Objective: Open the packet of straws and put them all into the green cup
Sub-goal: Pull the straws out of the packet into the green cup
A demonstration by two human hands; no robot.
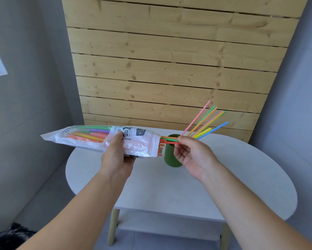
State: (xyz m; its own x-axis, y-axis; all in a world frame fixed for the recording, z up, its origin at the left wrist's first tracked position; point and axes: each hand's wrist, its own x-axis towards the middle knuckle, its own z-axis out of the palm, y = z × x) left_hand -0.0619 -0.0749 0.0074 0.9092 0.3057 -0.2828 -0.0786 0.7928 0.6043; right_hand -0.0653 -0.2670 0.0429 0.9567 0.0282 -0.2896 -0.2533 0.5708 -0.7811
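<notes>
White, round-edged worktop point(169, 192) on pale wooden legs stands against a pine-slat panel point(169, 69) between grey walls; the green cup point(170, 157) stands toward its back, well apart from the near rim and from both rounded ends; a black bag point(12, 235) lies on the floor at lower left. Both hands are raised above the worktop; the left hand point(116, 156) grips the clear plastic packet point(90, 139) around its middle, thumb on top and fingers curled beneath, holding it roughly level with its open mouth just beside the cup's rim; the right hand point(191, 152) pinches a few orange and green straws point(168, 139) poking from that mouth between thumb and forefinger, its other fingers loosely curled. Several loose straws point(204, 121), pink, green, orange, yellow and blue, stand in the cup, leaning right; more coloured ones lie inside the packet. "Drink" and "Straw" can be read on the packet's label; the other print is illegible.
</notes>
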